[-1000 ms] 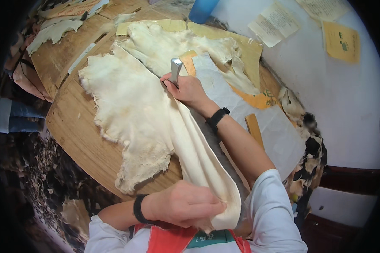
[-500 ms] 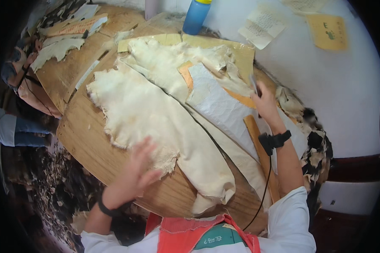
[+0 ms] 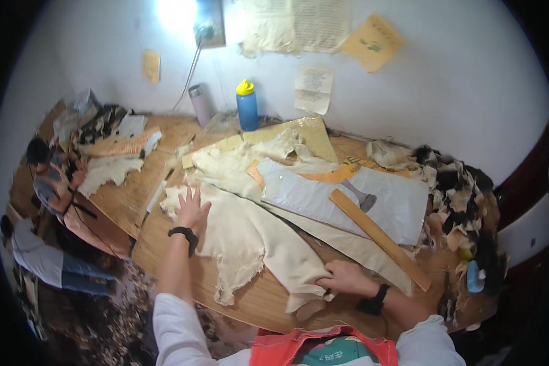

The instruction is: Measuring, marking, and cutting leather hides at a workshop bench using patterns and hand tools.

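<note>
A cream hide [image 3: 244,226] lies on the wooden table [image 3: 146,244], a second pale hide [image 3: 238,165] behind it. My left hand [image 3: 191,213] rests on the near hide's left part with fingers spread. Toward the lower right my right hand [image 3: 348,279] pinches that hide's folded end. A metal knife with a broad blade [image 3: 363,196] lies on a white sheet [image 3: 396,198] above my right hand, beside a long wooden bar [image 3: 381,243].
Fur scraps [image 3: 454,201] heap along the right end. A blue bottle [image 3: 247,110] and a pink tumbler [image 3: 199,104] stand against the wall. Two co-workers, one seated [image 3: 58,189] and one bent over [image 3: 43,256], are at left. A light blue object [image 3: 476,276] lies at right.
The knife has left my right hand for the white sheet, and that hand has moved down to the hide. My left hand has moved forward. My view has tilted up toward the wall.
</note>
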Demonstrator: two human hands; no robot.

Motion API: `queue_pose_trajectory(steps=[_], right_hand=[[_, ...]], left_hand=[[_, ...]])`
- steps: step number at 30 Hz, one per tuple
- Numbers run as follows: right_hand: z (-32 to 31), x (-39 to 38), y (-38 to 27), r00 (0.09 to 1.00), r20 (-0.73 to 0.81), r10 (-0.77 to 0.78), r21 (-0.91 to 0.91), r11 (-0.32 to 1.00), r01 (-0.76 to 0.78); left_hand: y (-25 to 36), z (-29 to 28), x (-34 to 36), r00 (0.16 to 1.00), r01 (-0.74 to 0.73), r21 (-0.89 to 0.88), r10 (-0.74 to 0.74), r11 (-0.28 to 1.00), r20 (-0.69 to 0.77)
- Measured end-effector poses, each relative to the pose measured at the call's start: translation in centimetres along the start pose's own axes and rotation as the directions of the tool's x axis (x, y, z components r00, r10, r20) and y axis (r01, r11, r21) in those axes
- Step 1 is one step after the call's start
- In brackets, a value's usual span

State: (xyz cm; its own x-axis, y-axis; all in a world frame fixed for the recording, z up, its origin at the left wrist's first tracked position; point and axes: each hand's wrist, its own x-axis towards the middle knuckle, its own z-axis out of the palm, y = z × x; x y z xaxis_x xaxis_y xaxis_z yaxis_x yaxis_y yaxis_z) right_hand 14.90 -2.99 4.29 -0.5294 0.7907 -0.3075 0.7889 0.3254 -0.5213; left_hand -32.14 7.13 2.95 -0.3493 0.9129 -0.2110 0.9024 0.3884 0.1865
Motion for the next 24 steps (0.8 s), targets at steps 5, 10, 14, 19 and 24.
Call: queue_pose_trajectory(steps=[5, 10, 14, 19, 24], right_hand=[[0.8, -4.6, -0.3, 0.996, 0.01, -0.085, 0.627, 0.777, 0.06], [-3.3, -18.1, 5.1, 0.967, 0.247, 0.064, 0.811, 0.533, -0.242], [-2.5, -28.5, 12.3, 0.872, 0.325, 0.365, 0.847, 0.297, -0.44], [-1.7, -29.2, 11.1, 0.764, 0.039, 0.644, 0.342, 0.71, -0.616], [3.9, -24.0, 5.5, 0.875, -0.484, 0.029, -0.162, 0.979, -0.122]], left_hand=[[1.6, 0.4, -2.2, 0.999, -0.021, 0.015, 0.02, 1.0, 0.041], [2.6, 5.1, -8.9, 0.904, -0.426, 0.205, 0.423, 0.881, 0.059], [11.7, 7.9, -16.8, 0.866, -0.498, 0.193, 0.495, 0.846, 0.064], [12.6, 7.5, -14.9, 0.783, -0.569, 0.315, 0.617, 0.76, -0.075], [10.5, 5.1, -7.8, 0.669, -0.719, 0.114, 0.727, 0.686, -0.154]])
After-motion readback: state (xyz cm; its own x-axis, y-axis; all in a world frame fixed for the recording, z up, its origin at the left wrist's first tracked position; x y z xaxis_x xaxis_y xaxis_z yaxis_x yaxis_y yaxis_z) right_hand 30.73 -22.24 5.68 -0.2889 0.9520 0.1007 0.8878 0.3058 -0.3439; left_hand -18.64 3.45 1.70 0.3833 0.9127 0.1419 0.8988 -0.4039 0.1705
